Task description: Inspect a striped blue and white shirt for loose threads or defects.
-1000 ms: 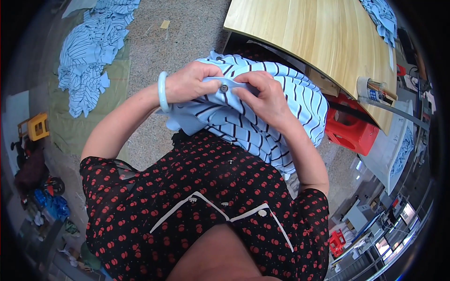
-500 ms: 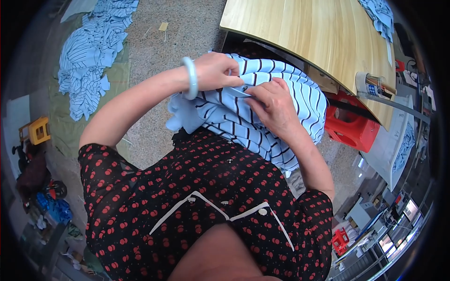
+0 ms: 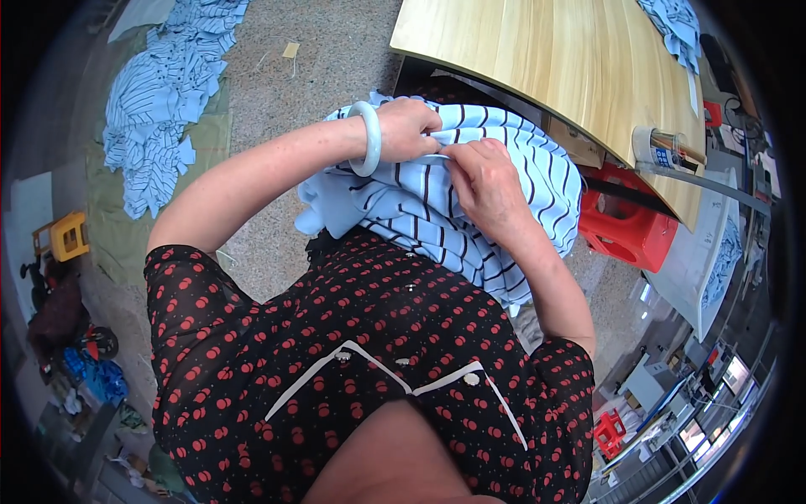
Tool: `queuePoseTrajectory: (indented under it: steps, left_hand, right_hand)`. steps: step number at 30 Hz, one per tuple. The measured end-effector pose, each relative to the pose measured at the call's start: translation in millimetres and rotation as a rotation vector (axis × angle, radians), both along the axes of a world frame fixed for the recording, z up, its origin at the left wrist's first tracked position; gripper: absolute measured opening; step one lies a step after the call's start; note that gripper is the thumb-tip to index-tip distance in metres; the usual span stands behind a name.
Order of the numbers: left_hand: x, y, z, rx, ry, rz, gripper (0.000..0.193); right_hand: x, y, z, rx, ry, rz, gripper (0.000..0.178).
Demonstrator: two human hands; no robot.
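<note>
A light blue garment with dark stripes lies bunched in front of me, draped over my lap. My left hand, with a pale bangle round its wrist, pinches the cloth near the middle of the bundle. Right beside it my right hand is closed on the same cloth, thumb and forefinger pressed together. The fingertips of both hands almost meet at a fold. What lies inside that fold is hidden by the fingers.
Ahead to the right stands a wooden table, with a clear cup of tools at its edge. A red plastic stool is beneath. More striped garments lie heaped on a green cloth at the left. A yellow stool stands farther left.
My left hand has shifted right, closer to my right hand, and its fingers have turned down into the cloth. The flat light blue edge between the hands is now covered.
</note>
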State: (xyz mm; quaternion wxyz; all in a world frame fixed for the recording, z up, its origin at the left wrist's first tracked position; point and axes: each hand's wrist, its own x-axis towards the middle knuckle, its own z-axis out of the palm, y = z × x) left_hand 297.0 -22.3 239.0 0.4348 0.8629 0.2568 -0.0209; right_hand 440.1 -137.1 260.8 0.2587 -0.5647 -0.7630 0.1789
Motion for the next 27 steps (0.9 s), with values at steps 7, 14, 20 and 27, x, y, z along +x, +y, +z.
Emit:
queuePoseTrajectory:
  steps: [7, 14, 20, 27]
  left_hand:
    - [-2, 1, -5, -0.241, 0.016, 0.101, 0.024]
    - [-3, 2, -8, -0.388, 0.047, 0.168, 0.023]
    - [-3, 2, -11, -0.375, 0.048, 0.151, 0.023]
    - [-4, -5, -11, -0.349, 0.007, 0.198, 0.022]
  right_hand:
    - [0, 4, -2, -0.113, 0.108, -0.021, 0.010]
    - [3, 7, -3, -0.224, 0.144, -0.030, 0.013]
    - [2, 9, -8, -0.215, 0.138, -0.002, 0.013]
    - [-4, 8, -14, -0.107, 0.153, -0.062, 0.013]
